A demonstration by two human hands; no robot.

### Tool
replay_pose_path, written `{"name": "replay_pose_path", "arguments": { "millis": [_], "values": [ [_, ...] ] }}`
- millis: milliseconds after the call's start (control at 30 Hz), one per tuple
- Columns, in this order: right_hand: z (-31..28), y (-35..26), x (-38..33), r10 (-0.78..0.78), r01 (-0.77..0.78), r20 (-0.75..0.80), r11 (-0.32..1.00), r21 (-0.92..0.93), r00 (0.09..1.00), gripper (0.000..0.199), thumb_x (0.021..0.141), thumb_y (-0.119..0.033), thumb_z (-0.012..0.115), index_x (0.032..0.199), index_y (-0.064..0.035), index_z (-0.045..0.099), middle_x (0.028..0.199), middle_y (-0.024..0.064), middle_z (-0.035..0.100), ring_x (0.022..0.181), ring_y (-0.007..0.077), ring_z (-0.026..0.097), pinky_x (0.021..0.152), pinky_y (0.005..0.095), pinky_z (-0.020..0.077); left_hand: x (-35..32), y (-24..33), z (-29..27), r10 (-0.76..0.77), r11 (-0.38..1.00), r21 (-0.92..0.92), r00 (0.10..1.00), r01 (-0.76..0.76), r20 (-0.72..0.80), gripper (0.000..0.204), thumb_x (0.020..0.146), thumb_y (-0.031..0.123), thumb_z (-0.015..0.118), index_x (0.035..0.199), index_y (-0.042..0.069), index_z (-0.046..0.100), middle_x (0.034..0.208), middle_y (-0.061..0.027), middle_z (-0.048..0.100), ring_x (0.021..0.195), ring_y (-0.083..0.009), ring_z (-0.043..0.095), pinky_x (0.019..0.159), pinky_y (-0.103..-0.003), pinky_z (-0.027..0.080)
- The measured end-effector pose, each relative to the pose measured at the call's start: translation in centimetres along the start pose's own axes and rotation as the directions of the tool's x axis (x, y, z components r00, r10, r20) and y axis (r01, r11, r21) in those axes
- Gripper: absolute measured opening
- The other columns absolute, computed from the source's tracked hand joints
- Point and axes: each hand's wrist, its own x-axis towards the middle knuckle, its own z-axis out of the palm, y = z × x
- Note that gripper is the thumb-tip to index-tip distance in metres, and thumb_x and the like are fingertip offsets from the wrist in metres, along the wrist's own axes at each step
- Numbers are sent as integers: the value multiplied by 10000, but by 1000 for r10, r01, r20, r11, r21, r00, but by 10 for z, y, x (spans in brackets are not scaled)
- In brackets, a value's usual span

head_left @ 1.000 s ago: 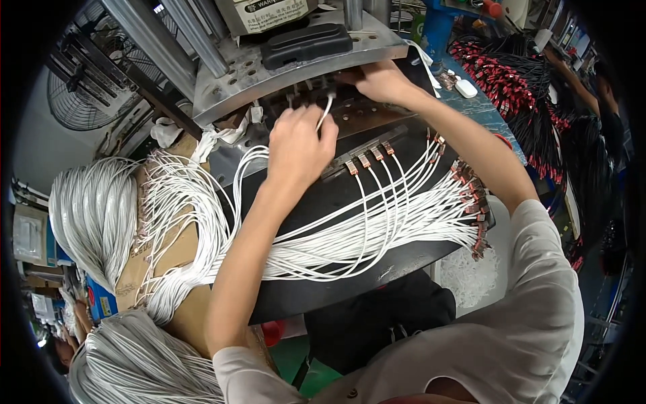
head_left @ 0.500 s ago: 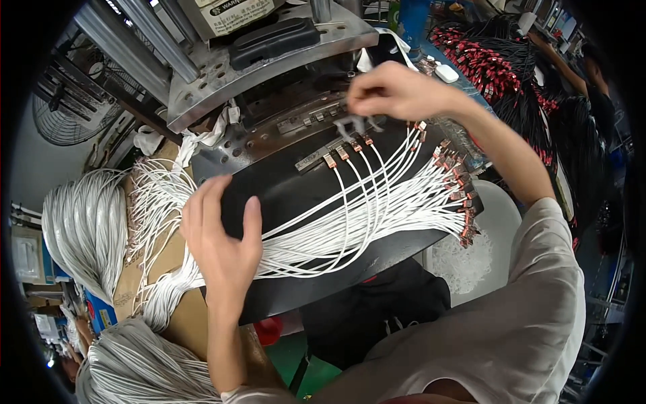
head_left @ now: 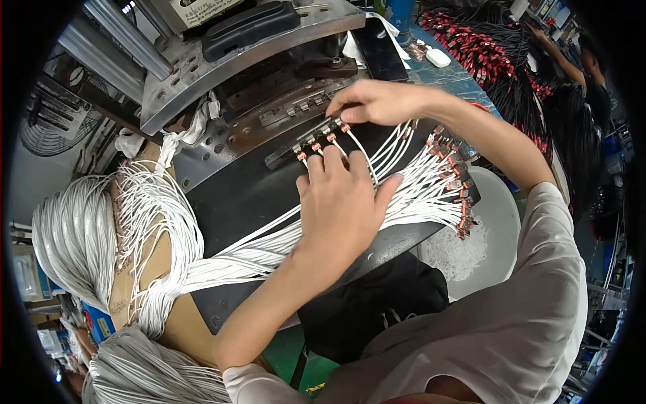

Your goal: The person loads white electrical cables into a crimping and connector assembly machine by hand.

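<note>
A narrow dark metal holder bar lies on the black tabletop, with several connector plugs with orange parts seated along it. White cables run from these plugs toward me. My right hand is closed at the bar's right end, thumb and fingers against it beside the last plug. Over the cables just behind the plugs lies my left hand, fingers stretched forward and thumb apart. Its fingertips rest at the cables and hide parts of them. A thick bundle of white cables passes under the left wrist.
A press machine with a metal plate and a slotted mould stands ahead. Grey cable coils lie at left. A white tub with clear scraps stands at right. Black cables with red ends and a co-worker's arm are farther right.
My left hand has moved right and forward onto the cables by the plugs. My right hand has come down to the bar; the blurred clear scrap beneath it is no longer seen. The bar shifted left.
</note>
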Motion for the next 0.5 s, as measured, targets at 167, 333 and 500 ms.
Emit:
{"name": "replay_pose_path", "arguments": {
  "millis": [167, 333, 500],
  "values": [
    [-18, 11, 68, -33, 66, -443, 996, 59, 896, 305, 967, -140, 602, 1244, -13, 617, 1079, 114, 680, 1029, 190, 609, 932, 343, 473, 27, -32, -1, 80, 996, -35, 991, -85, -111, 300, 864, 271, 670, 768, -12, 648, 780, -162, 636, 760, -330, 621, 674, -449, 510],
    [-46, 37, 127, -455, 328, -546, 889, -318, 703, 257, 936, -198, 649, 1142, -45, 648, 1026, 72, 680, 954, 167, 616, 838, 309, 493, 86, -107, 5, 53, 998, 34, 989, -48, -141, 279, 828, 241, 642, 776, -32, 665, 765, -215, 678, 750, -383, 668, 714, -485, 552],
    [-66, 65, 141, -765, 408, -388, 616, -674, 514, 184, 915, -201, 668, 1024, -55, 645, 940, 56, 668, 860, 151, 608, 729, 317, 500, 98, -121, -2, -100, 991, 88, 995, 101, -12, 297, 818, 272, 631, 825, -18, 695, 809, -218, 698, 789, -393, 694, 740, -488, 565]
  ]
}}
